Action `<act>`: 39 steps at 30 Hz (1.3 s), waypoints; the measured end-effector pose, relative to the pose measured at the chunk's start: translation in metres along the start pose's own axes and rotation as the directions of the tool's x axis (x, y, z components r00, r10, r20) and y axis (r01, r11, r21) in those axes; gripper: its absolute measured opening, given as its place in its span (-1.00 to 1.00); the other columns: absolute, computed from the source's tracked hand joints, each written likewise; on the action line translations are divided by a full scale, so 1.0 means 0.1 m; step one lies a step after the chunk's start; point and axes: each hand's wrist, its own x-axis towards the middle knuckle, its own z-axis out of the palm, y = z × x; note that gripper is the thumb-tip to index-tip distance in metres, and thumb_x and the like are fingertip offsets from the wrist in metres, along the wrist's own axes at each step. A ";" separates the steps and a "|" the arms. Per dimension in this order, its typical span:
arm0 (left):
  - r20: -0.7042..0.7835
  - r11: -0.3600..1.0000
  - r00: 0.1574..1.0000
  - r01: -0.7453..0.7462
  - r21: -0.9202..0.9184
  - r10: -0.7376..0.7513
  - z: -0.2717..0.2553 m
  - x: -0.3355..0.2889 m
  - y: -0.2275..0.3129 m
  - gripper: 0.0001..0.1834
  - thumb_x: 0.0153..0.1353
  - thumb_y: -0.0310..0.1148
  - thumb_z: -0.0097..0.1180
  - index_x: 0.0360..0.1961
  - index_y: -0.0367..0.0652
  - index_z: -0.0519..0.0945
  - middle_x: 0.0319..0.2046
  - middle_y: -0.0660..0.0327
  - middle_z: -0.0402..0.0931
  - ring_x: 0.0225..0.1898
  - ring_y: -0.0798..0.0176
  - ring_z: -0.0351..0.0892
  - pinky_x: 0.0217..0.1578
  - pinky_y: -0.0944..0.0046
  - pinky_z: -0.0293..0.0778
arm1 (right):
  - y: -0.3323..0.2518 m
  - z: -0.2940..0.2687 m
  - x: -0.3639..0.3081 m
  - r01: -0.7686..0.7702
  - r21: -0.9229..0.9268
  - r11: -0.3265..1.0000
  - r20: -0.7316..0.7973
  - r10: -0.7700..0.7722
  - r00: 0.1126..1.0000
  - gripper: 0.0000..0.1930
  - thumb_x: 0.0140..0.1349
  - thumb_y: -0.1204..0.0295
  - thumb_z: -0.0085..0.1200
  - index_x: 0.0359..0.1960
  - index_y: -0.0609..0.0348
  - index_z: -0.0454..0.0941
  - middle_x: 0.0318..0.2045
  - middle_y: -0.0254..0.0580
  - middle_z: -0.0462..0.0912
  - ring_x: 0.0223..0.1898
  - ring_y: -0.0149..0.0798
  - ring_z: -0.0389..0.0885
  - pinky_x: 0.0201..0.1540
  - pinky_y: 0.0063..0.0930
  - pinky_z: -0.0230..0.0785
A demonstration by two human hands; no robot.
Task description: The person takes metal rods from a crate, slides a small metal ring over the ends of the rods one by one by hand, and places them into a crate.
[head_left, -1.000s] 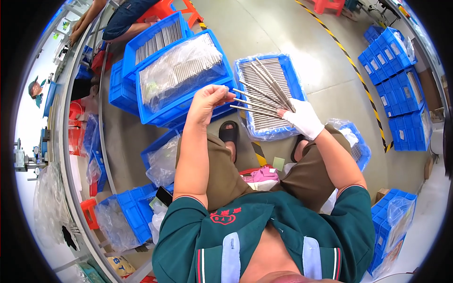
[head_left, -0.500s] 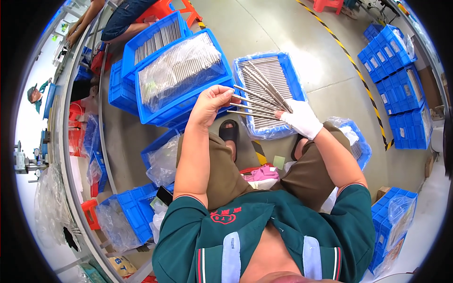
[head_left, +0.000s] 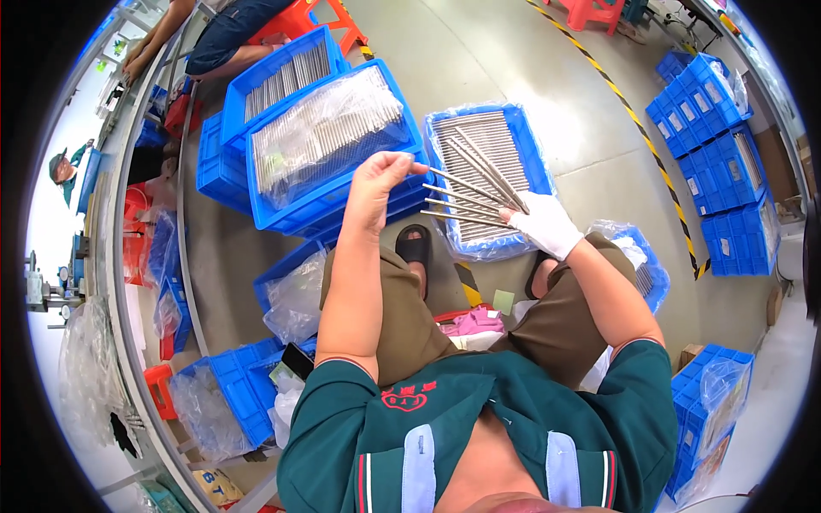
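Several thin metal rods (head_left: 469, 205) spread like a fan from my right hand (head_left: 545, 226), which wears a white glove with bare fingertips and is closed around their lower ends. My left hand (head_left: 376, 190) is bare, with thumb and fingers pinched at the far end of one rod in the fan. Beneath the rods, on the floor, stands a blue crate (head_left: 535, 154) lined with clear plastic. Rows of similar metal rods (head_left: 479, 128) lie inside it, partly hidden by the fan.
Stacked blue crates (head_left: 325, 201) with rods and plastic film stand to the left. More blue crates (head_left: 727, 171) are piled at the right. A pink cloth (head_left: 475, 322) lies between my legs. At upper left, another person's leg (head_left: 231, 43) is beside a red stool (head_left: 321, 21).
My left hand has shifted slightly from the ends of the lower rods to an upper one. The fan's spacing has changed; my right hand stays nearly in place.
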 end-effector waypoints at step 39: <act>0.153 0.980 0.984 0.113 -0.162 -0.088 -0.09 -0.02 -0.10 -0.78 0.19 -0.23 0.08 -0.28 -0.17 0.52 -0.35 0.24 0.56 -0.29 0.38 0.51 -0.15 0.33 0.36 | -0.03 0.04 -0.10 -0.323 0.567 0.758 0.528 -0.034 0.849 -0.77 0.24 0.17 -0.08 -0.40 0.03 0.40 -0.69 -0.47 0.37 -0.71 -0.61 0.17 -0.71 -0.71 -0.04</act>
